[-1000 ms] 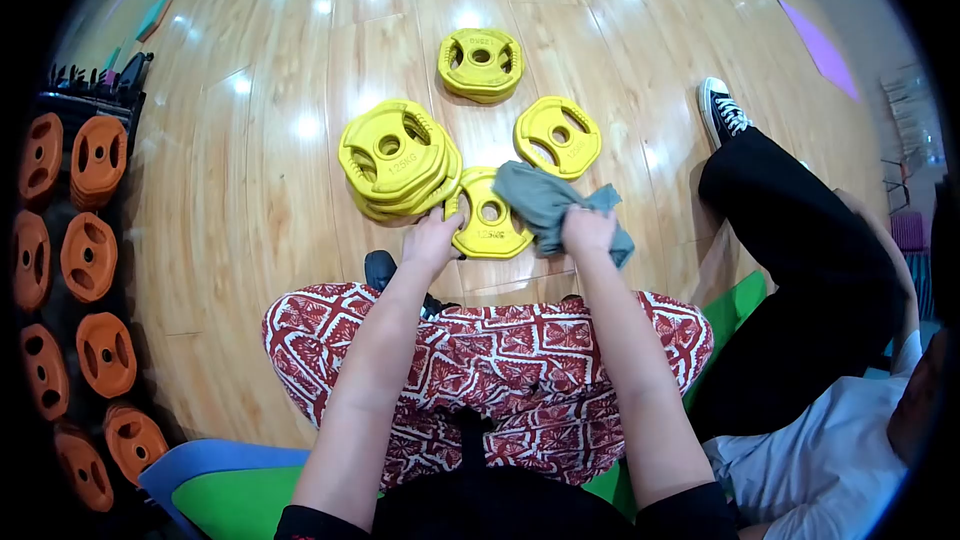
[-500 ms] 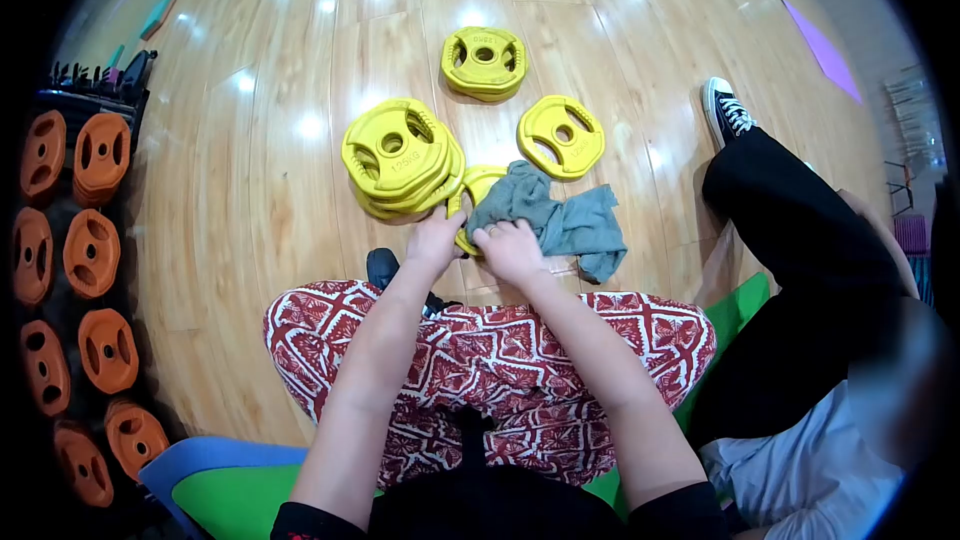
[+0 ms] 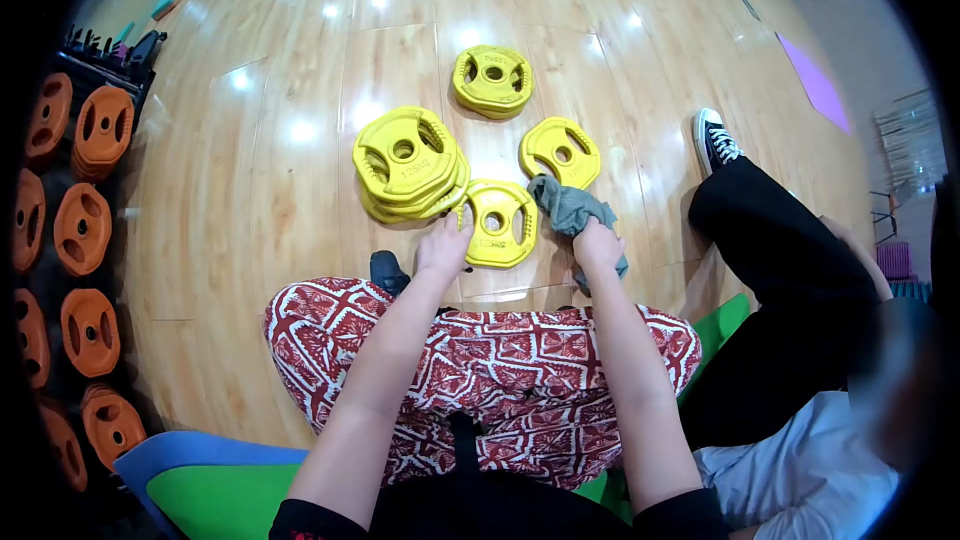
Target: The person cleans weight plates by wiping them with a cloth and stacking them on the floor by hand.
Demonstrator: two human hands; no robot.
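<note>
My left hand (image 3: 444, 245) grips the left edge of a yellow weight plate (image 3: 514, 240) lying in front of me. Bunched in my right hand (image 3: 599, 246) is a grey-green cloth (image 3: 570, 208), just right of that plate. A stack of yellow plates (image 3: 428, 176) stands to the left, close against the gripped one. Farther right lies another yellow plate (image 3: 574, 168), with the cloth touching or overlapping its lower edge. Beyond them is a smaller yellow stack (image 3: 492, 100).
Orange weight plates (image 3: 90, 332) hang on a rack at the left. A person in black trousers (image 3: 790, 245) sits close at my right, one sneaker (image 3: 713, 140) on the floor. Green and blue mats (image 3: 205, 450) lie under me. A purple mat (image 3: 815, 85) lies far right.
My right hand has moved right with the cloth, uncovering the plate beside my left hand. The view has shifted slightly.
</note>
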